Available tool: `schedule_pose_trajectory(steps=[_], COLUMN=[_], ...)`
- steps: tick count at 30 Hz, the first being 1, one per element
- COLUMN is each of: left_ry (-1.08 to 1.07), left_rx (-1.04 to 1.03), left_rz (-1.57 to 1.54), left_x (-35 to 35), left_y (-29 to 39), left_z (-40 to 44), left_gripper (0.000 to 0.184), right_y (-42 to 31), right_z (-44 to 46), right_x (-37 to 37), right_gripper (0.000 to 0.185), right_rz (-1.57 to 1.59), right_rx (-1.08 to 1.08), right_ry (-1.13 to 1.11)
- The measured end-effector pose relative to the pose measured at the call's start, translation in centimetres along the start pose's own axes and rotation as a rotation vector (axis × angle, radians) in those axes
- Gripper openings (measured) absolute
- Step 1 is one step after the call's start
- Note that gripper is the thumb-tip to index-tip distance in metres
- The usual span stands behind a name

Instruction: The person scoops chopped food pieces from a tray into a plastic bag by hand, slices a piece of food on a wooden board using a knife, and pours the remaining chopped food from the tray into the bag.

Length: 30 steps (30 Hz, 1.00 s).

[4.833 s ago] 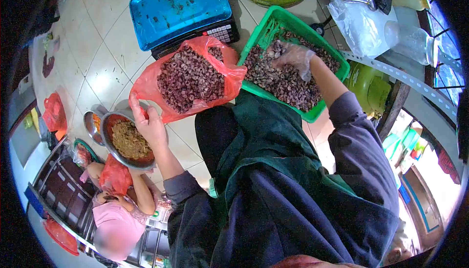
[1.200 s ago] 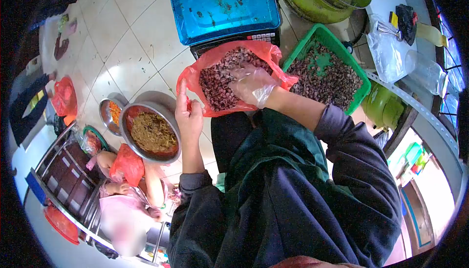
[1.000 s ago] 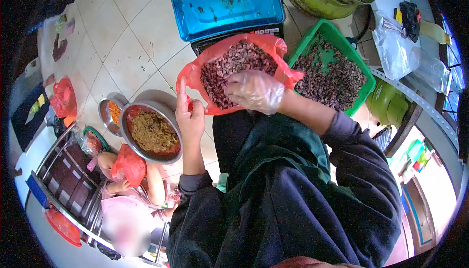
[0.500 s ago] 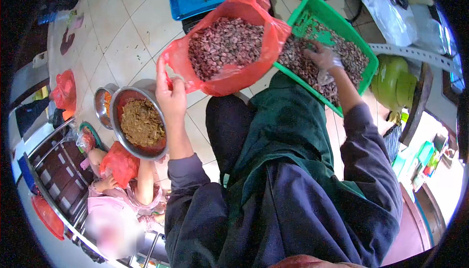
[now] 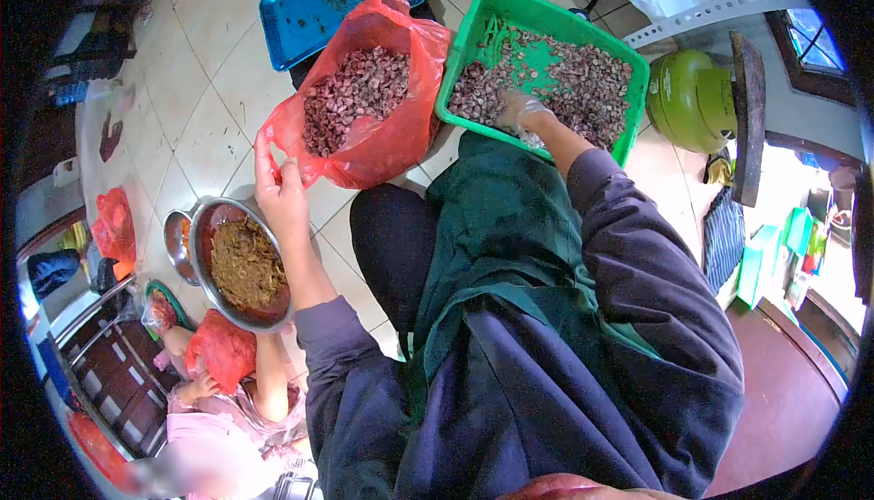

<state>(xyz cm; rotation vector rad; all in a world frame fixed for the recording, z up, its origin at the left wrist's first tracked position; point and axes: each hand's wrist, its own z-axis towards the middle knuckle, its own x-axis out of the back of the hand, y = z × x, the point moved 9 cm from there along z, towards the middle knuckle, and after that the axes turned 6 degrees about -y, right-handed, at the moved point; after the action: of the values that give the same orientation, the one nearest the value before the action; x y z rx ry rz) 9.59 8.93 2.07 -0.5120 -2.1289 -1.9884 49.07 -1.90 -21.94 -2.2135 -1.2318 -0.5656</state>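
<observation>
My left hand (image 5: 280, 181) pinches the near-left rim of a red plastic bag (image 5: 382, 149), which stands wide open. Inside the bag lies a heap of small purplish sliced pieces (image 5: 360, 90), resembling sliced shallots. Beside it on the right is a green plastic tray (image 5: 546, 8) with more of the same pieces (image 5: 592, 86). My right hand (image 5: 523, 116), in a clear plastic glove, reaches into the left part of this tray and touches the pieces. Its fingertips are partly sunk among them, so their grip is unclear.
A steel bowl (image 5: 208, 268) of brown mash stands at the left, with a smaller bowl (image 5: 175, 250) next to it. Another person (image 5: 214, 409) sits at lower left with a red bag (image 5: 220, 350). A blue tray (image 5: 300, 26) lies behind; a green gas cylinder (image 5: 678, 99) stands right.
My right hand has shifted left and toward me within the green tray, and a larger bare patch of the tray's bottom shows. My view has turned slightly; my left hand still holds the bag's rim.
</observation>
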Motion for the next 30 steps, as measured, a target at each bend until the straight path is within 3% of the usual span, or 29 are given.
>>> schedule_pose_trajectory(steps=[2, 8, 11, 12, 15, 17, 19, 22, 25, 27, 30], left_ry=[0.01, 0.003, 0.008, 0.01, 0.001, 0.009, 0.01, 0.005, -0.001, 0.006, 0.01], left_rx=[0.009, 0.015, -0.007, -0.018, 0.003, -0.026, -0.04, -0.018, 0.007, -0.023, -0.022], left_rz=[0.004, -0.063, -0.142, -0.175, -0.281, -0.336, -0.342, -0.323, -0.346, -0.325, -0.343], left_x=[0.3, 0.2, 0.2, 0.2, 0.0, 0.0, 0.1, 0.0, -0.2, 0.0, -0.1], left_y=[0.3, -0.1, -0.1, -0.3, -0.6, -0.6, -0.6, 0.1, 0.3, 0.6, 0.6], left_z=[0.1, 0.5, 0.8, 0.9, 1.0, 1.1, 1.2, 1.1, 1.0, 1.0, 0.9], left_gripper=[0.061, 0.061, 0.061, 0.061, 0.061, 0.061, 0.061, 0.062, 0.063, 0.064, 0.064], right_y=[1.8, 6.1, 0.7, -1.1, -3.0, -7.5, -12.5, -21.0, -27.6, -31.6, -34.6], right_z=[1.3, 2.5, -4.9, -7.8, -10.9, -15.0, -14.9, -21.3, -18.0, -18.9, -9.3], right_x=[0.2, 3.8, 8.5, 10.6, 12.5, 16.3, 18.1, 20.1, 18.2, 16.8, 12.2], right_gripper=[0.078, 0.057, 0.039, 0.038, 0.034, 0.032, 0.029, 0.029, 0.034, 0.037, 0.051], right_rz=[-0.025, 0.264, -0.356, -0.359, 0.806, 0.834, 0.799, 0.38, 0.49, -0.013, -0.144], right_rx=[-0.005, 0.295, 0.54, 0.547, 0.297, 0.311, 0.695, 1.146, 1.083, 1.222, 0.726], right_ry=[0.075, 0.067, 0.151, 0.146, -0.016, -0.01, -0.148, -0.043, -0.21, 0.081, 0.15])
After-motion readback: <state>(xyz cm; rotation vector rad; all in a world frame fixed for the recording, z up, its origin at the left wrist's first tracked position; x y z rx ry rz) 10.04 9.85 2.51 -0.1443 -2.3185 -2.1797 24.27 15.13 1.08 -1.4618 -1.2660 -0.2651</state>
